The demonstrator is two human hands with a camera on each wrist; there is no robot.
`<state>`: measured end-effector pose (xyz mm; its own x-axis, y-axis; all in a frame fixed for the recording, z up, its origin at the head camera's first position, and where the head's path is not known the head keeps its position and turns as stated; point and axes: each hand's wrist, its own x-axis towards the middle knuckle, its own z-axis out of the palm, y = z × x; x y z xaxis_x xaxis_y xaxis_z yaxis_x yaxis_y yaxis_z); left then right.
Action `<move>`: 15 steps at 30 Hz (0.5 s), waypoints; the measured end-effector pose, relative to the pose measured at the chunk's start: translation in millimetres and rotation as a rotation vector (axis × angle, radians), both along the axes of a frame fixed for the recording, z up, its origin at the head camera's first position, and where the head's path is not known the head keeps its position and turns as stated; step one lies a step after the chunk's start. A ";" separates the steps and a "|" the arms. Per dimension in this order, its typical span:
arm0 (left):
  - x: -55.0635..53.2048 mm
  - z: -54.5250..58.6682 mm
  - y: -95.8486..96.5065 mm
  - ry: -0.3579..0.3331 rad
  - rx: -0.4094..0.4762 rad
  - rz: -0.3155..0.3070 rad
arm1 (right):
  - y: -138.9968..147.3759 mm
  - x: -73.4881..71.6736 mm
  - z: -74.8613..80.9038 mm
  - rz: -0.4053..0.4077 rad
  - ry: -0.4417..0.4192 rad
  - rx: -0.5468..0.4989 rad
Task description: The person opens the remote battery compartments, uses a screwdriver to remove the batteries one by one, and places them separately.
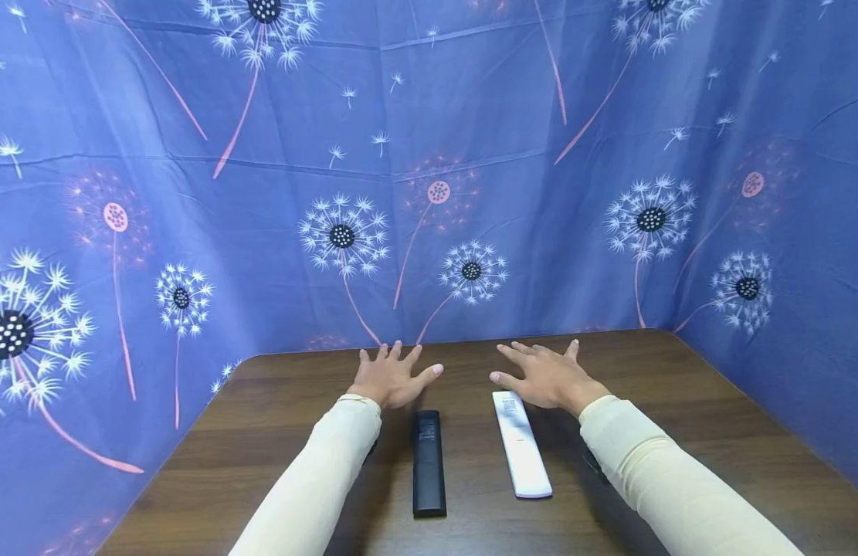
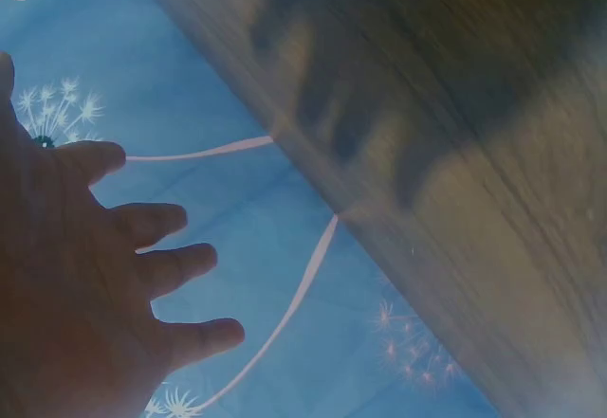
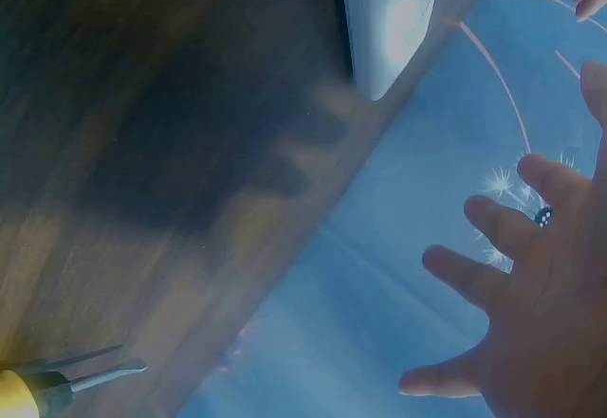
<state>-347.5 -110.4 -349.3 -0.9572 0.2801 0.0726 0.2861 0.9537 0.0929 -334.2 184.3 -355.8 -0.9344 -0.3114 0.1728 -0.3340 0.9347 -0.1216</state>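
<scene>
Both hands are held out over the wooden table (image 1: pixel 463 455), fingers straight and spread, with nothing in them. My left hand (image 1: pixel 390 378) is just beyond and left of a black remote control (image 1: pixel 429 463), which lies lengthwise with a small printed label near its far end. Beside the far end of a white remote control (image 1: pixel 522 446) is my right hand (image 1: pixel 550 377), its thumb close above that end. The white remote lies slightly slanted, a printed code label facing up. Shadows of the fingers fall on the wood in the left wrist view, apart from the hand (image 2: pixel 95 276).
In the right wrist view, a screwdriver (image 3: pixel 71 388) with a yellow and dark handle and a metal shaft lies on the table; the right arm hides it from the head view. A blue dandelion-print curtain (image 1: pixel 415 193) hangs around the table's back and sides.
</scene>
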 end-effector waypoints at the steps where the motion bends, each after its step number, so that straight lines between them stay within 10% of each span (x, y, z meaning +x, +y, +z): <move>1: 0.4 -0.7 -0.8 0.000 0.000 0.005 | -2.1 0.0 -0.9 0.004 0.002 0.004; 15: 5.7 -4.1 11.4 -0.002 -0.032 -0.007 | -4.7 1.5 -8.0 -0.021 0.028 0.027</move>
<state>-341.8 -98.9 -353.4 -0.9553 0.2890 0.0621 0.2927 0.9541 0.0631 -332.7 179.7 -363.9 -0.9359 -0.2963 0.1907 -0.3167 0.9445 -0.0868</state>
